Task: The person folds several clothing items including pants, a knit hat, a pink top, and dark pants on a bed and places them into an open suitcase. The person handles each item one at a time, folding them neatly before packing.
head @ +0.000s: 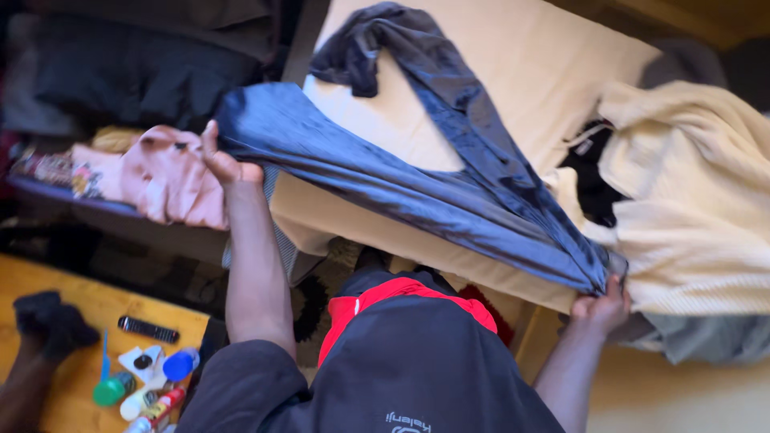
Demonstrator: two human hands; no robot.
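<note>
Down on the left floor there's a remote [148, 329] and some little bottles [144, 385]. Your left hand [227, 164] is clamped on one end of the dark blue garment [385, 176], next to a pink cloth [168, 176]. The garment stretches across the cream mattress [513, 64] to your right hand [603, 305], gripping its other end below a cream knit blanket [698, 208].
</note>
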